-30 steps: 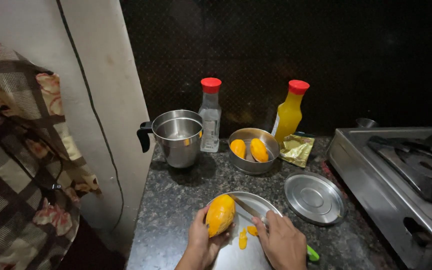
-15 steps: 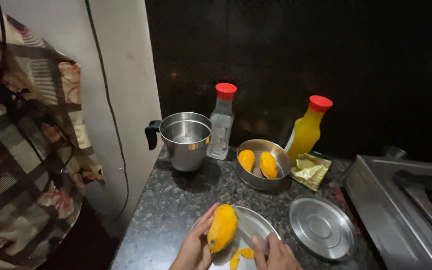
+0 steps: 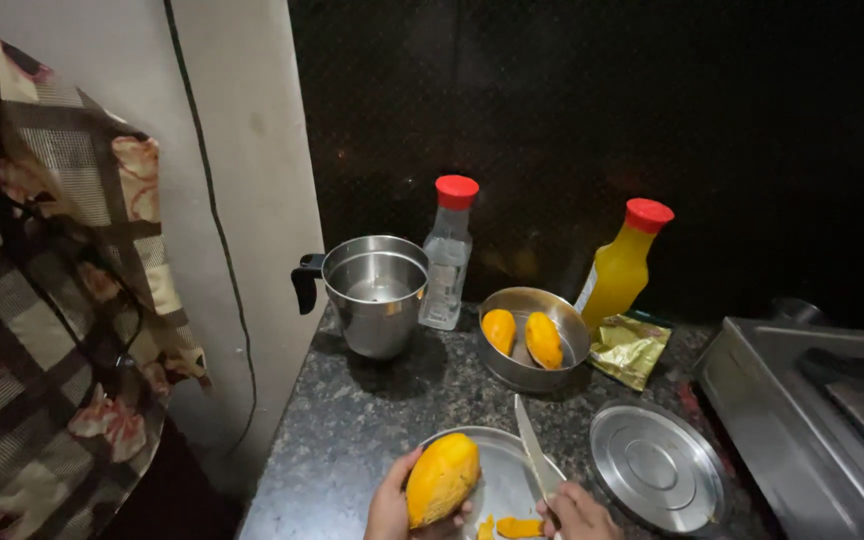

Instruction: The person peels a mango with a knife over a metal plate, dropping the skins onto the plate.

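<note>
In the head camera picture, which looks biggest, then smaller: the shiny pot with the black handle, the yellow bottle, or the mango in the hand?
1. Steel pot.
2. Yellow bottle and mango: about alike. The mango sits nearer the camera, so it may look bigger than it is.

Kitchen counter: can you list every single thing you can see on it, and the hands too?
peeled mango: one, orange-yellow, over the steel plate
steel plate: one, silver, front edge of counter
mango pieces: a few, orange, on that plate
knife: one, silver blade, pointing away from the person
steel bowl: one, silver, holding two orange mangoes
steel pot: one, silver, black handle, left back
clear bottle: one, red cap
yellow bottle: one, red cap
gold packet: one
steel lid: one, silver
stove: one, right
patterned cloth: one, hanging left
left hand: holds the mango
right hand: holds the knife
</note>
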